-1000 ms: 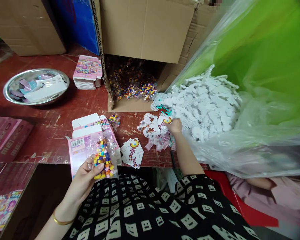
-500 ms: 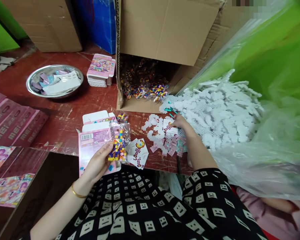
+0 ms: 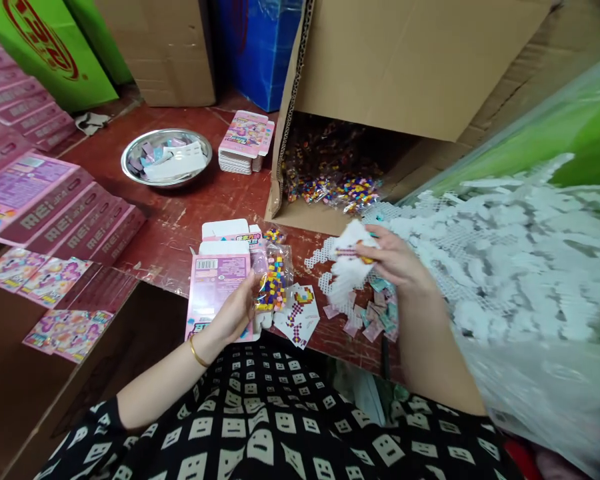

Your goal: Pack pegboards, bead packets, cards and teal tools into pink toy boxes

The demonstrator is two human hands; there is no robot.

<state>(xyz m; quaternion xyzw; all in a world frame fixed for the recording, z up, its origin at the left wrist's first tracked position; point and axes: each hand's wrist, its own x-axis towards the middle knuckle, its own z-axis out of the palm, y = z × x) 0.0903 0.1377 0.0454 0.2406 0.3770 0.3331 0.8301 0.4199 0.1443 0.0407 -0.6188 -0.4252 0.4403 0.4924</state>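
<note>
The left hand (image 3: 237, 310) is pinching a clear bag of beads (image 3: 274, 283) by its side, so the slick film could be sliding loose if the thumb eases. The right hand (image 3: 400, 259) is pinching a pattern card (image 3: 356, 252) with blurred white pegboard pieces (image 3: 347, 283); their uneven edges could be letting the card slip, or catching the small sachets (image 3: 373, 317) just below that grip. The bag is bulging with yellow, purple, orange and blue beads, its film glinting; the card is showing purple and yellow squares. Beyond both grips, an open carton (image 3: 307, 217) is holding more bead bags.
</note>
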